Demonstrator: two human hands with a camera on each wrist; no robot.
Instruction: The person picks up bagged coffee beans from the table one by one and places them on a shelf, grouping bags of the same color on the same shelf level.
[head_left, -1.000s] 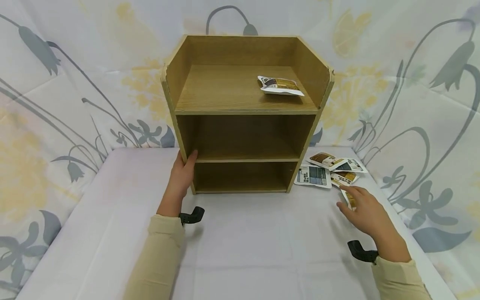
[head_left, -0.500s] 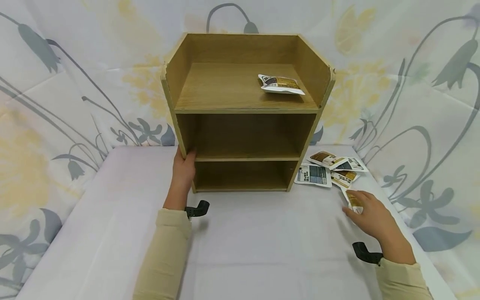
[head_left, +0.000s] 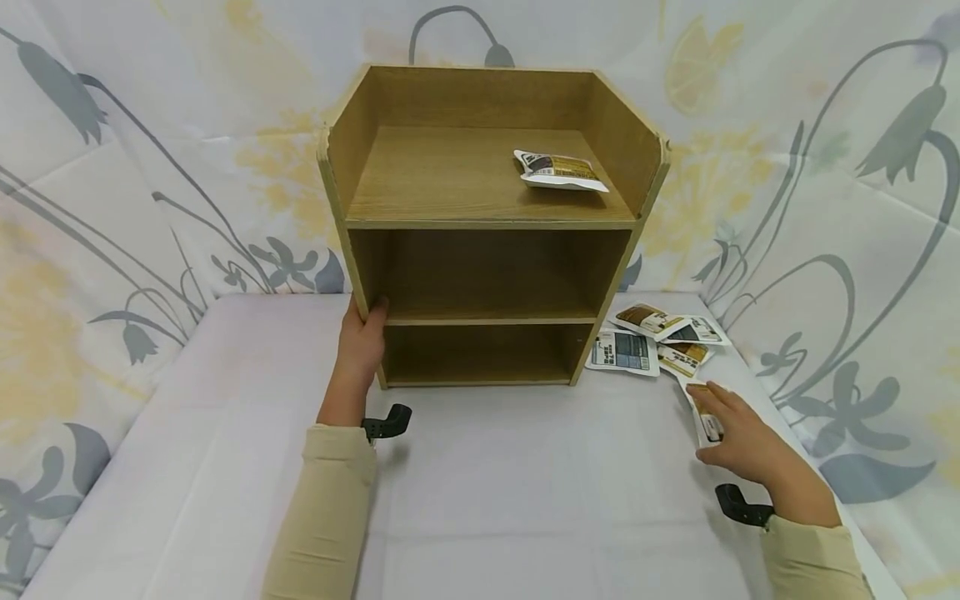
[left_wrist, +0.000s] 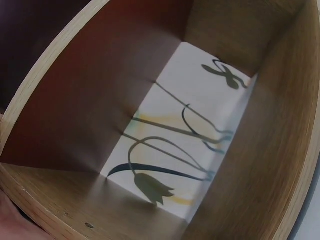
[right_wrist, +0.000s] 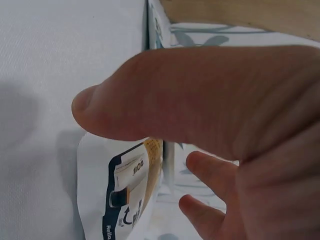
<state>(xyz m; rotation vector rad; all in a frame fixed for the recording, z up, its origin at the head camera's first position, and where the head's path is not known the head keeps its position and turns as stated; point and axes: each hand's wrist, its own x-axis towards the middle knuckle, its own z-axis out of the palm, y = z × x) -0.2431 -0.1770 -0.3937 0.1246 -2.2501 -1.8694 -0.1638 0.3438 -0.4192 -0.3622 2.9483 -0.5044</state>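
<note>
A small wooden shelf with three tiers stands on the table. My left hand grips its left side panel, thumb at the front edge. The left wrist view looks into its compartments, with only a bit of the hand at the corner. At the right, my right hand reaches over a white-and-yellow packet, fingers spread along its far side and thumb beside its near end. In the right wrist view, the extended thumb overlaps the top of the packet. The index finger is hidden behind the thumb there.
One packet lies on the right of the top tier. Several more, including a grey-blue packet and a brown one, are heaped right of the shelf. A floral cloth hangs behind the white table.
My right hand has moved slightly toward me and to the right, over the nearest packet, whose near end has shifted a little toward me. The left hand keeps its grip on the shelf.
</note>
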